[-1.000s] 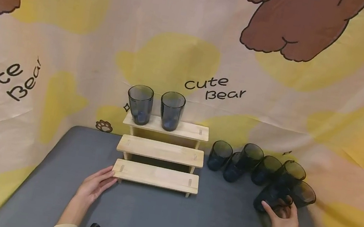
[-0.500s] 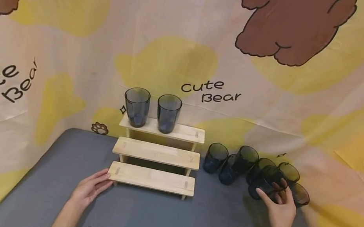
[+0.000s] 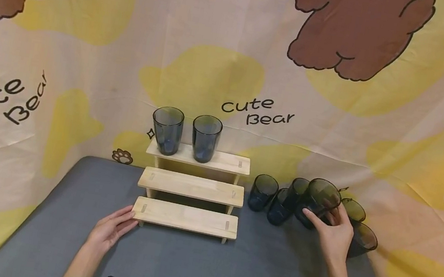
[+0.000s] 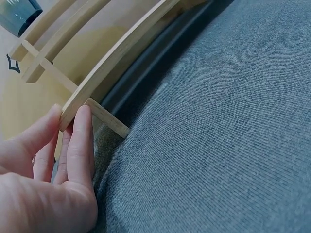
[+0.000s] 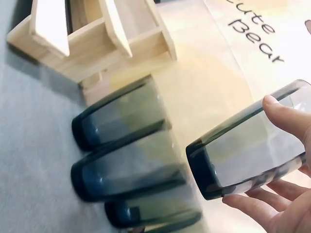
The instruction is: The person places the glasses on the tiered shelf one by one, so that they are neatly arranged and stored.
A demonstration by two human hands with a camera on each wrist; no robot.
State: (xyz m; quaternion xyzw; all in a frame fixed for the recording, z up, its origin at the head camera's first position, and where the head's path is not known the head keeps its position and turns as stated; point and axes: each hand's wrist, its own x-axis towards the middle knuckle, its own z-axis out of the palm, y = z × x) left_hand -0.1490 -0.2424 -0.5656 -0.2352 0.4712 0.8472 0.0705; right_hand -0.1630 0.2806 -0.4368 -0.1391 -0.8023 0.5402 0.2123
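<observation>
A tinted drinking glass (image 3: 321, 198) is in my right hand (image 3: 335, 231), held off the table with thumb on one side and fingers on the other. In the right wrist view the glass (image 5: 248, 145) tilts, its dark thick base away from the palm. My left hand (image 3: 109, 229) pinches the left end of the lowest step of a three-step wooden rack (image 3: 187, 219). The left wrist view shows the thumb above the board (image 4: 109, 65) and fingers beneath. Two similar glasses, a left one (image 3: 167, 132) and a right one (image 3: 205, 140), stand upright on the top step.
Several more tinted glasses stand close together right of the rack, among them one nearest it (image 3: 263, 193) and one at the far right (image 3: 364, 238). The held glass partly hides some. A printed cloth (image 3: 197, 71) hangs behind the grey table (image 3: 183, 273).
My right hand has raised its glass from the group's front right and carried it up and leftward. The left hand stays on the rack. The view has shifted slightly.
</observation>
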